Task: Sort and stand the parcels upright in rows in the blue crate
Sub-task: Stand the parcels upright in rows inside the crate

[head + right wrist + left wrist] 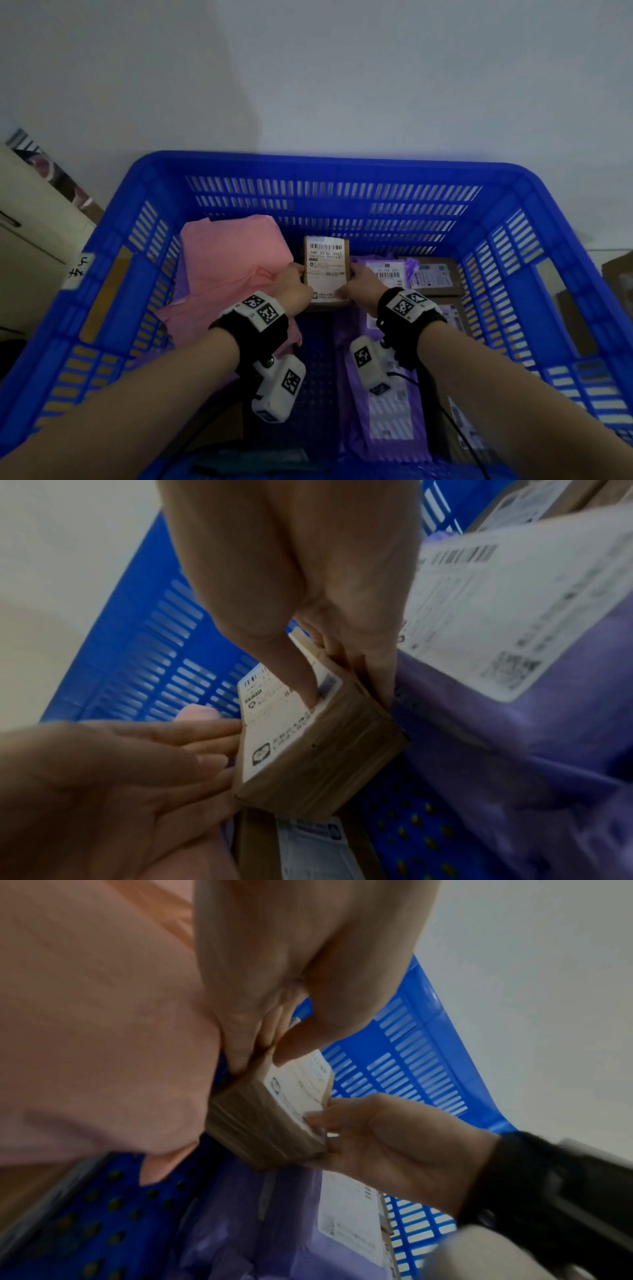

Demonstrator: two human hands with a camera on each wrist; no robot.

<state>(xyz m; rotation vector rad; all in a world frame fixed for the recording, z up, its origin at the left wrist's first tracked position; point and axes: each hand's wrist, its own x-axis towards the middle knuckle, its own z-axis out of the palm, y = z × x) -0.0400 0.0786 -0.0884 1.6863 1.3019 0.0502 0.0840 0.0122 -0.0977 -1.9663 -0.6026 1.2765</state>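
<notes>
A small brown cardboard box (327, 270) with a white barcode label is held in the middle of the blue crate (329, 168), tilted toward me. My left hand (294, 286) grips its left edge, thumb on the label and fingers behind, as the left wrist view shows on the box (274, 1110). My right hand (358, 284) grips the right edge, thumb pressed on the label of the box (308, 737). A pink mailer bag (233, 274) leans at the left. Purple mailer bags (383, 394) lie at the right.
Brown labelled boxes (431, 277) sit at the crate's back right, another along the right wall. A further labelled box (308, 845) lies under the held one. The perforated blue floor (317, 370) shows between the pink and purple bags. A pale wall rises behind the crate.
</notes>
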